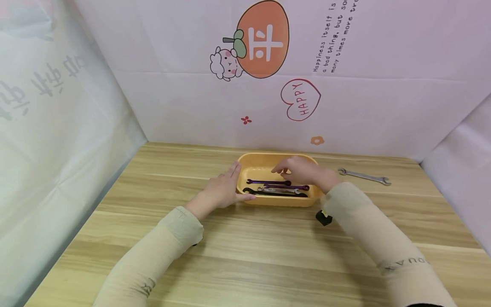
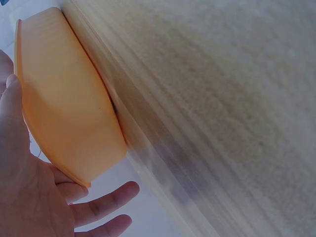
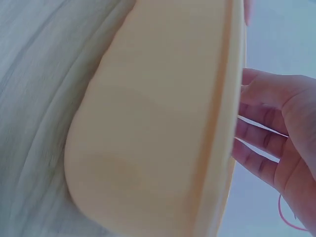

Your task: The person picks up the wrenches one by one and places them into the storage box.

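A yellow plastic bin (image 1: 276, 200) stands near the back edge of the table. My left hand (image 1: 222, 189) holds its left end, thumb on the front rim and fingers along the left side. The left wrist view shows two fingers at the rim and two stretched out past it. Over the inside of the bin hovers my right hand (image 1: 301, 170), fingers loosely bent, nothing seen between them. Below lie several wrenches: a purple wrench (image 1: 268, 182), a second purple one partly covered, a silver wrench (image 1: 281, 190) and a black wrench (image 1: 264, 193) along the front wall.
A silver open-ended wrench (image 1: 364, 175) lies on the wooden table (image 1: 245, 256) to the right of the bin. A small black object (image 1: 324, 218) shows beside the right sleeve. Printed white cloth (image 1: 192, 106) hangs behind the table and at both sides.
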Action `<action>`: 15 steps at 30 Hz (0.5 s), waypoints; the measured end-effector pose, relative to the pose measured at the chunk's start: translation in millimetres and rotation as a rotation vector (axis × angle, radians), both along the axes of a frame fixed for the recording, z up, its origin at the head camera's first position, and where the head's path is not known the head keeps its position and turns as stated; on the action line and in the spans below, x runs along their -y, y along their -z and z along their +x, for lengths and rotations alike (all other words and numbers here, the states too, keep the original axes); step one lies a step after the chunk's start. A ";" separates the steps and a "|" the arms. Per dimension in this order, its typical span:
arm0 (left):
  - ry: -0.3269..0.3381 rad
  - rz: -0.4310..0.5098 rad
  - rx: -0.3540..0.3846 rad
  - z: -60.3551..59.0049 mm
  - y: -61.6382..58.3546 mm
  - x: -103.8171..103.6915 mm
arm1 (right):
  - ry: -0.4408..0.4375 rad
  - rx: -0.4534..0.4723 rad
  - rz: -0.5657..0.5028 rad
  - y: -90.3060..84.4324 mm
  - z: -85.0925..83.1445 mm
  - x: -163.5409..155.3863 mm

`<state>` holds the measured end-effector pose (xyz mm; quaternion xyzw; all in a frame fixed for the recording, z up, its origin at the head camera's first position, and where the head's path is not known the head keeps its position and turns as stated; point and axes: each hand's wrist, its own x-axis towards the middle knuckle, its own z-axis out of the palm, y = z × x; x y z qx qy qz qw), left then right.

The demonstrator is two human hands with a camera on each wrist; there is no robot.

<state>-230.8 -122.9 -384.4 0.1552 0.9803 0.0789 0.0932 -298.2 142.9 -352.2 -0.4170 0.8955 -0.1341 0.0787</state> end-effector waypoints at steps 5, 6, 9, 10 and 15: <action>0.005 0.006 -0.005 -0.1 0.9 -0.4 | 0.000 0.036 -0.035 -3.6 0.3 -14.2; 0.006 0.007 -0.007 -0.1 1.1 -0.4 | 0.003 0.043 -0.039 -4.7 0.5 -17.1; 0.010 0.013 -0.011 0.7 1.1 0.0 | 0.014 0.044 -0.047 -8.3 1.0 -25.9; 0.010 0.015 -0.009 0.9 0.9 0.1 | 0.020 0.035 -0.051 -9.3 1.0 -28.8; 0.008 0.017 -0.011 0.7 0.4 1.0 | 0.048 -0.003 -0.089 -14.7 -1.0 -42.8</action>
